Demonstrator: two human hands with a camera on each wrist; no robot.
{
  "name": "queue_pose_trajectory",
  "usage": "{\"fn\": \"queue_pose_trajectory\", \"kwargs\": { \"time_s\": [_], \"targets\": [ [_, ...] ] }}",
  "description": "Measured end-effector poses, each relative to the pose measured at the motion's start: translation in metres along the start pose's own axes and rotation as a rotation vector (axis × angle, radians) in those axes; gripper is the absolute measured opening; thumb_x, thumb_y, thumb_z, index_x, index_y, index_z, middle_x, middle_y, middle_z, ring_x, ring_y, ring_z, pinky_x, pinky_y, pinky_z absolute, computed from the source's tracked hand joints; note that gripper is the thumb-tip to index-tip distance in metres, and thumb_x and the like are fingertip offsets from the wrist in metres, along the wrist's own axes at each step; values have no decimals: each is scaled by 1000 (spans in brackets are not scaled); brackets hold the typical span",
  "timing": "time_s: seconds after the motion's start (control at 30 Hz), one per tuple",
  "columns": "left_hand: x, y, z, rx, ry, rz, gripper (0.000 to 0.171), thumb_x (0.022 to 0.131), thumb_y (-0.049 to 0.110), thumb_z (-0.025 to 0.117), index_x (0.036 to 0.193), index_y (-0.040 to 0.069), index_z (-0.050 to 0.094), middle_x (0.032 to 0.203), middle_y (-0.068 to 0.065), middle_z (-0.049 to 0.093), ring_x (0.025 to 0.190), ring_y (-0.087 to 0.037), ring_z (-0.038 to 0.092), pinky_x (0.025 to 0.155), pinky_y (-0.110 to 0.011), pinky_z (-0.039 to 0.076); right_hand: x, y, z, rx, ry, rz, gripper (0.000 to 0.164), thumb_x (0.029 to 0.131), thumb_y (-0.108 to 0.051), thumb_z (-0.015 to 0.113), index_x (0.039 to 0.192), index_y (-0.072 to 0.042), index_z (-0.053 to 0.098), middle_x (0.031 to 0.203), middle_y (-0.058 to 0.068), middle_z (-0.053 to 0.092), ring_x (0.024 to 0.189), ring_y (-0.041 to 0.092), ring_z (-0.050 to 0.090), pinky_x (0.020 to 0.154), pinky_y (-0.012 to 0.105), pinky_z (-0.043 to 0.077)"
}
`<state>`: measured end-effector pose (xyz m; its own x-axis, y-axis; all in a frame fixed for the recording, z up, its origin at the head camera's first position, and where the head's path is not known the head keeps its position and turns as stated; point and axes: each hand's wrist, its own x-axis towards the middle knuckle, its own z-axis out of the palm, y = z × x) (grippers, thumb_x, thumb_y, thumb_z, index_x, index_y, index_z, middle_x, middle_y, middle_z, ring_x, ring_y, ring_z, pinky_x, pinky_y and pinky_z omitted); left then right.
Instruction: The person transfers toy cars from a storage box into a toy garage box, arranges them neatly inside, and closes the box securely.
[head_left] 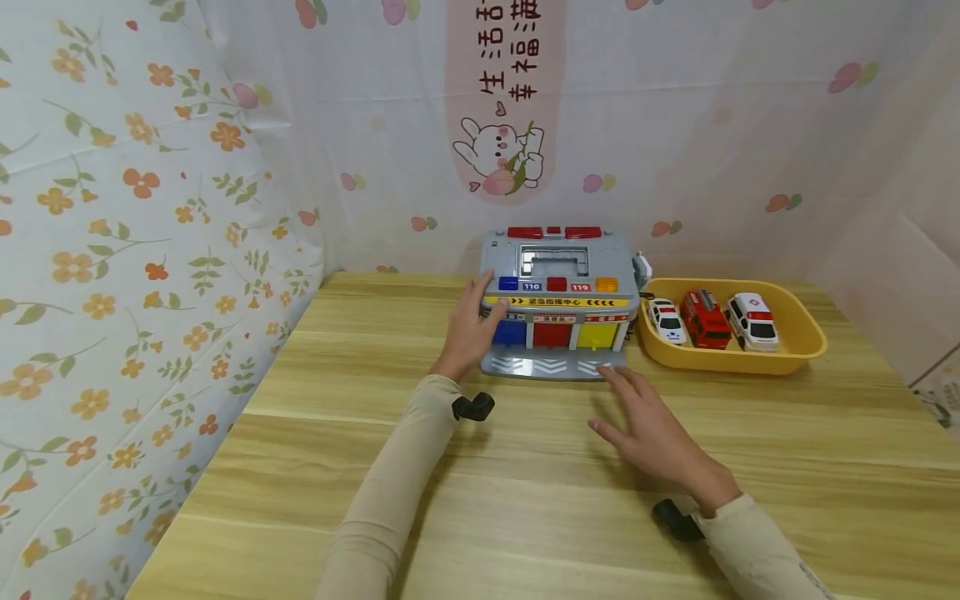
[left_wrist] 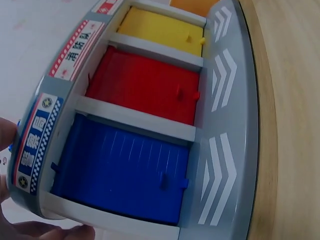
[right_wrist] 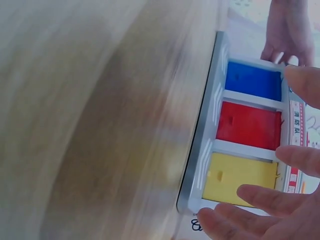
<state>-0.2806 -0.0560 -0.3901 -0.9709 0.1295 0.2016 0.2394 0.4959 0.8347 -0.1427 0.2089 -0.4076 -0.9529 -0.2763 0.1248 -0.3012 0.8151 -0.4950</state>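
Apparently steadying toy garage (head_left: 555, 303), clamped by its end in left hand (head_left: 467, 332); likely needs spread, empty right hand (head_left: 654, 432) closer.

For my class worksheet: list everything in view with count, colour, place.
Toy station: one, grey, table's far middle
Doors: three, blue, red, yellow, station's front
Tray: one, yellow, right of station
Car: one, white, tray's left
Fire truck: one, red, tray's middle
Ambulance: one, white and red, right of truck
Table: one, wood-toned, underneath
Floral cloth: one, white, left side
Printed backdrop: one, white and pink, behind station
Wrist devices: two, black, wrists
Sleeves: two, beige, forearms
Left grip: one, bare, at station's left end
Right grip: one, bare, near station's right front
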Motion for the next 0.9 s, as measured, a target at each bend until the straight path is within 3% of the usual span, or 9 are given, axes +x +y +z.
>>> {"fn": "queue_pose_trajectory", "kwargs": {
  "time_s": [0.1,0.2,0.27,0.33,0.4,0.53,0.63,0.73,0.9],
  "targets": [
    [4,-3,-2,-9,1,28,58,102,49,46,156,36,32,169,-9,20,157,-36,15,122,-65,19,1,0,0,19,-10,-3,76,95,-33,68,156,-7,31,157,29,32,142,50,35,108,70,36],
    [7,-5,-5,-46,-14,44,52,102,45,50,152,34,41,165,-9,30,141,-33,44,114,-57,38,2,0,-2,31,-13,-11,75,95,-32,69,155,-7,32,156,28,33,141,50,36,108,70,36],
    [10,-6,-7,-85,-24,37,47,101,43,53,147,33,47,155,-9,45,115,-29,57,97,-47,49,3,1,-6,46,-14,-17,74,95,-33,69,155,-8,33,156,27,34,141,49,37,108,70,36],
    [12,-6,-9,-116,-33,7,44,100,43,56,143,35,52,147,-5,52,97,-22,55,83,-37,48,5,2,-10,63,-16,-23,73,96,-34,68,155,-8,33,156,25,34,141,48,37,108,71,36],
    [14,-6,-12,-136,-41,-17,42,100,43,57,140,35,55,130,-6,59,94,-21,53,79,-35,45,7,2,-16,82,-20,-27,73,96,-36,67,155,-9,33,157,24,35,141,48,37,108,70,37],
    [18,-5,-15,-171,-62,-44,40,99,41,60,138,33,57,138,-6,57,116,-23,58,98,-39,50,12,3,-26,94,-25,-34,69,98,-34,65,154,-8,34,158,24,33,140,48,39,106,70,39],
    [20,-6,-17,-195,-80,-51,40,99,40,61,138,31,57,152,-5,50,138,-29,52,112,-48,45,17,5,-31,83,0,-68,66,96,-27,67,151,-5,38,155,25,38,135,47,45,102,66,46],
    [20,-7,-17,-199,-92,-47,41,99,40,61,139,30,57,157,-6,46,144,-33,46,115,-50,41,23,8,-36,80,24,-100,63,95,-21,69,149,-2,41,151,25,42,132,44,48,96,61,52],
    [20,-8,-17,-205,-100,-25,41,100,37,59,140,28,56,154,-8,49,140,-33,51,112,-49,45,31,13,-46,101,58,-145,55,96,-18,67,144,-1,47,142,24,52,125,42,54,91,56,56]
  ]
}}
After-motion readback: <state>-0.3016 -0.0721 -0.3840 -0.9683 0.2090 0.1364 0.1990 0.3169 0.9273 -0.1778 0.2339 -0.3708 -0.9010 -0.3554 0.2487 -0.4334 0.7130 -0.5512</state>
